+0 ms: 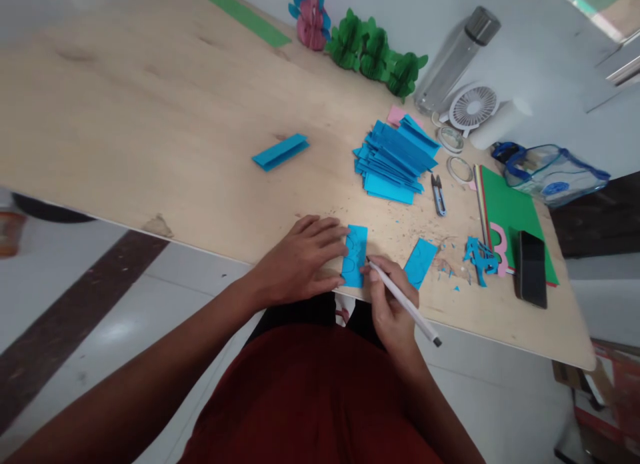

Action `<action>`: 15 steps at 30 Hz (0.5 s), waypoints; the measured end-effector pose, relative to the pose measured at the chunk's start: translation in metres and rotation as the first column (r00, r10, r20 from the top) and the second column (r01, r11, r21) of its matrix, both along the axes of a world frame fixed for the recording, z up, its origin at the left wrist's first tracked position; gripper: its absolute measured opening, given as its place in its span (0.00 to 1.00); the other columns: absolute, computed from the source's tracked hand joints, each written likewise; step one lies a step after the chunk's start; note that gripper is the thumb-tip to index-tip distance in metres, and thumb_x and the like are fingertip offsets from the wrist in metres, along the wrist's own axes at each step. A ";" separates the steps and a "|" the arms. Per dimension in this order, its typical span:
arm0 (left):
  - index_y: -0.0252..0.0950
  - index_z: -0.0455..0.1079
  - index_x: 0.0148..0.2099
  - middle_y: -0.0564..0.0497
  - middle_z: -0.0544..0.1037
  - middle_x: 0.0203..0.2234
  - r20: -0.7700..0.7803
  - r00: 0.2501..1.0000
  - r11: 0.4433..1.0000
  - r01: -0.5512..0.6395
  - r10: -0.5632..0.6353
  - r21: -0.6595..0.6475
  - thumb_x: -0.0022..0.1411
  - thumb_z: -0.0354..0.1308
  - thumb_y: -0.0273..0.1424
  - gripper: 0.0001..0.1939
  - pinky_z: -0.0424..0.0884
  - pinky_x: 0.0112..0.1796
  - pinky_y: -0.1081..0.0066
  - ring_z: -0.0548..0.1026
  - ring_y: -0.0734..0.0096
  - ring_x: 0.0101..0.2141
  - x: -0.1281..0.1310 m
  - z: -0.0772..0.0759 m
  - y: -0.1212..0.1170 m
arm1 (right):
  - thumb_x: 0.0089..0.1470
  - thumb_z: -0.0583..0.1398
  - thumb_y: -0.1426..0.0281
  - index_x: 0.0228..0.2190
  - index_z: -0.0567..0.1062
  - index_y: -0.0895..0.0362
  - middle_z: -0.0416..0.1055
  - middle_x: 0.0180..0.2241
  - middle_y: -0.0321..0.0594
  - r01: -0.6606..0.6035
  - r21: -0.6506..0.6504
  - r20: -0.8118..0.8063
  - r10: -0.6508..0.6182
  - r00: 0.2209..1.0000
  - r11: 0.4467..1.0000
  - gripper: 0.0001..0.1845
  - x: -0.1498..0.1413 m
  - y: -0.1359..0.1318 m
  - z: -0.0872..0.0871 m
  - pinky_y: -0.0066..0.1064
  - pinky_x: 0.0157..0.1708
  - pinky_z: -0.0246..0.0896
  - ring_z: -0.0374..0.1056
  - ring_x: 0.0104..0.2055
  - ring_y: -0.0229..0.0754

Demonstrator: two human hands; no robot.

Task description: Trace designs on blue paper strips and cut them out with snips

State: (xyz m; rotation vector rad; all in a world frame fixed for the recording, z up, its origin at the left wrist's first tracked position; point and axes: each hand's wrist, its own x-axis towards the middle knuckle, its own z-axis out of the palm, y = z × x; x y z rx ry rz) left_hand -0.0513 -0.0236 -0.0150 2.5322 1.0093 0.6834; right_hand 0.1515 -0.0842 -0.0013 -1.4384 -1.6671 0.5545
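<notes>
A small folded blue paper (pixel 356 251) lies at the near edge of the wooden table (pixel 150 117), with curved pencil lines on it. My left hand (pixel 300 261) lies flat on its left side, fingers stretched out, pinning it down. My right hand (pixel 390 301) is closed on a white pencil (pixel 407 304), and the tip touches the paper's right edge. Another blue piece (pixel 421 262) lies just to the right of my right hand.
A stack of folded blue papers (pixel 395 159) sits further back, with a lone folded one (pixel 280 151) to its left. Thread snips (pixel 439 195), blue scraps (pixel 477 257), green card (pixel 510 217), a phone (pixel 531 267), tape rolls (pixel 457 154), a fan (pixel 470 109), a bottle (pixel 457 57) and paper plants (pixel 375 51) fill the right side.
</notes>
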 end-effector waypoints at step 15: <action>0.38 0.67 0.58 0.42 0.71 0.59 0.021 1.000 0.998 -0.011 0.010 0.056 0.61 0.60 0.43 0.26 0.60 0.59 0.49 0.65 0.50 0.61 0.002 -0.003 -0.003 | 0.61 0.54 0.75 0.52 0.73 0.56 0.78 0.44 0.48 -0.107 0.277 0.394 -0.012 0.919 0.955 0.19 0.002 -0.001 -0.020 0.48 0.49 0.65 0.73 0.48 0.52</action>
